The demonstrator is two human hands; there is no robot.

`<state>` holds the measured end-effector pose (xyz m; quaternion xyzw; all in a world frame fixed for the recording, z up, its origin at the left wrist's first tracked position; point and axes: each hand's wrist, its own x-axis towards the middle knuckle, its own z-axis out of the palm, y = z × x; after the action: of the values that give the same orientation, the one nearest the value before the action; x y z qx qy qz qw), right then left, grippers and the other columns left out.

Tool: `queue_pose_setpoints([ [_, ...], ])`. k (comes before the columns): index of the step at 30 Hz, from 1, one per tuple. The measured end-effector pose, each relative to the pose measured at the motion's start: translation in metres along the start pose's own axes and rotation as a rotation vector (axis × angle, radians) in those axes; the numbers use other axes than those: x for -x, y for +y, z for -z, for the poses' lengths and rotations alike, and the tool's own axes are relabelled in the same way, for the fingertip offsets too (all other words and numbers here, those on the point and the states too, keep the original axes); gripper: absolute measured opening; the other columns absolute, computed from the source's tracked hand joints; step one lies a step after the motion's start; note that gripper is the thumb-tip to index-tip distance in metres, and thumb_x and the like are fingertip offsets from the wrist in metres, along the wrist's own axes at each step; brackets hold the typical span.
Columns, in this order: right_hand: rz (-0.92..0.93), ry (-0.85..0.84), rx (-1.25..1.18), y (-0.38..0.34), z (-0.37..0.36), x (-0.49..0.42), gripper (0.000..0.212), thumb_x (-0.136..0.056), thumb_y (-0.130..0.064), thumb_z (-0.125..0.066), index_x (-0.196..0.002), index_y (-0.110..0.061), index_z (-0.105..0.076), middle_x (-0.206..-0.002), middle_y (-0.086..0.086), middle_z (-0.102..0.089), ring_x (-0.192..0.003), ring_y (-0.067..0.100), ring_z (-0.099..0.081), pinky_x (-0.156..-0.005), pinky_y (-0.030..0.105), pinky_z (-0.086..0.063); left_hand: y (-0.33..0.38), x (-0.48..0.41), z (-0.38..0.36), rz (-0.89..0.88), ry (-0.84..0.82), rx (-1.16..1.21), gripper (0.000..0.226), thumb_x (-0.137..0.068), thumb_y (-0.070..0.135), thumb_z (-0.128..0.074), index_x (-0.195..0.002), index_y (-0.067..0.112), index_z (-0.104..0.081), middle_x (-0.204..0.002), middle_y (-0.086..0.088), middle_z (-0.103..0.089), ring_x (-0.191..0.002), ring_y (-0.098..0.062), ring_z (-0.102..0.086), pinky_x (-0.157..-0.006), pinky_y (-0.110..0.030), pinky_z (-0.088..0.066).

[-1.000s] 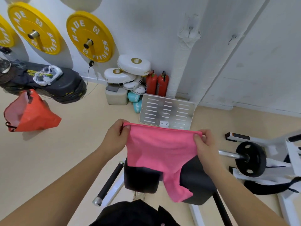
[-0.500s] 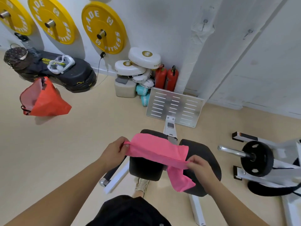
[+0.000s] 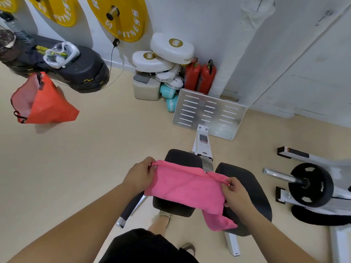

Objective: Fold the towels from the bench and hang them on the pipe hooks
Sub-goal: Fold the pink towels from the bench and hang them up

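Both hands pinch the top hem of a bright pink cloth towel (image 3: 188, 188), left hand (image 3: 139, 176) at 9 o'clock, right hand (image 3: 234, 194) at 3, stretching it flat above the black padded bench (image 3: 252, 188), likely for folding

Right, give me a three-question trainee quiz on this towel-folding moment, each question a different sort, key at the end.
1. True or false: both hands pinch the top edge of the pink towel.
2. Multiple choice: What lies directly under the towel? A) the black bench pads B) the orange bag C) the slotted metal footplate
3. Fill in: the two red fire extinguishers stand against the ____.

Key: 1 true, the left hand and right hand each keep a grip on a corner. 2 A. 3 wall.
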<state>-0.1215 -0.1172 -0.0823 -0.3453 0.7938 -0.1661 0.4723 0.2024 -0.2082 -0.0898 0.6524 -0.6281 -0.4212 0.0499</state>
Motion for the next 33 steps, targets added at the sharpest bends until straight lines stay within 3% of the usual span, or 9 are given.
queue_pose_setpoints([
  [3,-0.068,0.022,-0.005,-0.011,-0.004,-0.023,0.008,-0.099,-0.022,-0.053,-0.099,-0.015,-0.058,-0.091,0.019,-0.068,-0.075,0.026,-0.062,-0.079,0.056,-0.058,0.003,-0.031,-0.001,0.045,-0.032,-0.033,0.017,-0.104,0.03,-0.043,-0.106,0.024,-0.058,-0.077,0.001,-0.066,-0.079,-0.024,-0.063,-0.068,-0.033,-0.047],
  [9,-0.093,0.054,0.08,-0.019,-0.017,-0.052,0.013,-0.103,-0.019,-0.047,-0.108,-0.013,-0.057,-0.094,0.004,-0.066,-0.082,0.016,-0.06,-0.07,0.034,-0.048,-0.003,-0.061,-0.013,0.195,-0.061,-0.023,0.015,-0.103,0.03,-0.044,-0.098,0.027,-0.057,-0.074,0.005,-0.062,-0.077,-0.019,-0.061,-0.066,-0.031,-0.043],
  [14,-0.132,0.123,0.098,-0.018,-0.023,-0.057,0.012,-0.106,-0.025,-0.044,-0.115,-0.02,-0.049,-0.092,0.001,-0.066,-0.082,0.021,-0.064,-0.076,0.044,-0.055,0.001,-0.066,-0.024,0.29,-0.057,0.062,0.011,-0.103,0.029,-0.045,-0.101,0.028,-0.056,-0.085,0.004,-0.066,-0.085,-0.022,-0.062,-0.076,-0.033,-0.048],
  [18,-0.138,0.021,0.212,-0.018,-0.028,-0.056,0.043,-0.101,-0.018,-0.047,-0.144,-0.018,-0.041,-0.121,0.009,-0.068,-0.102,0.03,-0.067,-0.088,0.045,-0.056,0.001,-0.067,-0.031,0.396,-0.159,0.043,0.031,-0.104,0.035,-0.042,-0.124,0.014,-0.053,-0.114,-0.008,-0.068,-0.098,-0.026,-0.061,-0.087,-0.035,-0.048],
  [20,-0.086,0.009,0.32,-0.022,-0.028,-0.053,0.053,-0.1,-0.021,-0.048,-0.151,-0.02,-0.038,-0.141,0.009,-0.055,-0.12,0.03,-0.06,-0.09,0.042,-0.052,0.004,-0.066,-0.029,0.453,-0.149,0.138,0.043,-0.103,0.04,-0.046,-0.133,0.01,-0.053,-0.126,-0.01,-0.064,-0.101,-0.025,-0.058,-0.089,-0.035,-0.047],
  [23,0.125,-0.027,0.64,-0.029,-0.034,-0.044,0.048,-0.1,-0.036,-0.049,-0.147,-0.025,-0.048,-0.149,0.002,-0.043,-0.136,0.024,-0.043,-0.103,0.04,-0.047,0.007,-0.062,-0.023,0.521,-0.13,0.362,0.048,-0.092,0.033,-0.071,-0.131,0.009,-0.059,-0.125,-0.008,-0.067,-0.105,-0.027,-0.065,-0.092,-0.039,-0.054],
  [28,0.209,-0.336,0.576,-0.034,-0.053,-0.024,0.057,-0.098,-0.047,-0.053,-0.152,-0.033,-0.044,-0.155,-0.005,-0.038,-0.145,0.017,-0.033,-0.117,0.036,-0.037,0.016,-0.041,0.0,0.757,-0.227,0.706,0.051,-0.074,0.003,-0.087,-0.12,0.0,-0.064,-0.112,-0.015,-0.072,-0.1,-0.034,-0.069,-0.086,-0.049,-0.06],
  [31,0.272,-0.291,0.573,-0.037,-0.056,-0.017,0.056,-0.096,-0.047,-0.055,-0.15,-0.034,-0.047,-0.151,-0.006,-0.039,-0.143,0.015,-0.033,-0.114,0.033,-0.039,0.025,-0.023,0.015,0.715,-0.183,0.744,0.032,-0.084,0.004,-0.08,-0.11,0.004,-0.063,-0.114,-0.016,-0.069,-0.097,-0.031,-0.068,-0.072,-0.04,-0.059],
  [33,0.314,-0.293,0.576,-0.042,-0.055,-0.013,0.05,-0.096,-0.048,-0.053,-0.146,-0.037,-0.052,-0.145,-0.009,-0.041,-0.139,0.012,-0.036,-0.109,0.028,-0.039,0.028,-0.013,0.025,0.687,-0.14,0.732,0.031,-0.083,0.004,-0.079,-0.11,0.004,-0.062,-0.113,-0.016,-0.07,-0.1,-0.032,-0.068,-0.081,-0.045,-0.06],
])
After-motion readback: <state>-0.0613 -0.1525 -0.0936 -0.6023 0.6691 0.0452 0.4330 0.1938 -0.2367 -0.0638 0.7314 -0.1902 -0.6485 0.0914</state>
